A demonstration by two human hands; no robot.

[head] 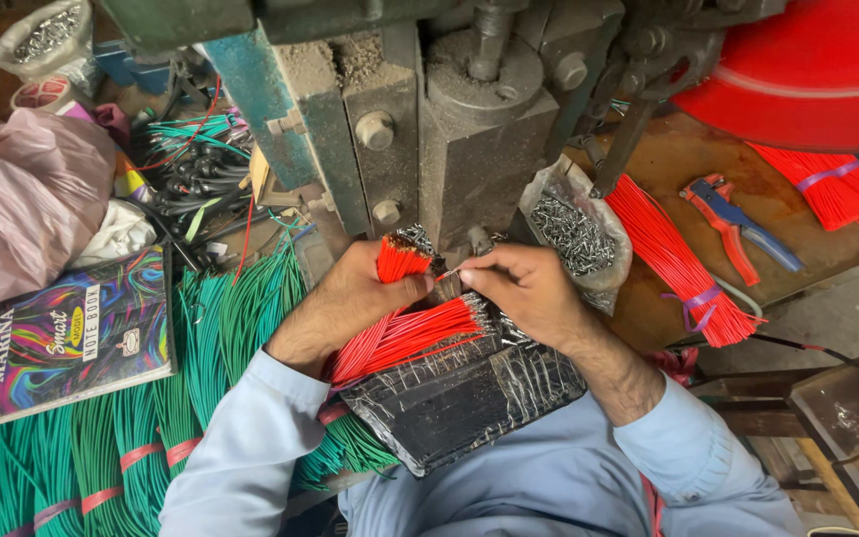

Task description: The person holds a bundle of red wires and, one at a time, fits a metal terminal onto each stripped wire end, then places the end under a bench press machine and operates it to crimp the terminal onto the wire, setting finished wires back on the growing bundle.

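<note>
Red wires fan across a black foil-wrapped pad at centre frame, a cut bundle whose ends point toward the grey press machine above. Green wire bundles fill the lower left of the bench, beside a colourful notebook. More red wire bundles lie right of centre, near a bag of small metal terminals. Left hand clasps a tuft of the red wires; right hand pinches a single wire end at the press.
</note>
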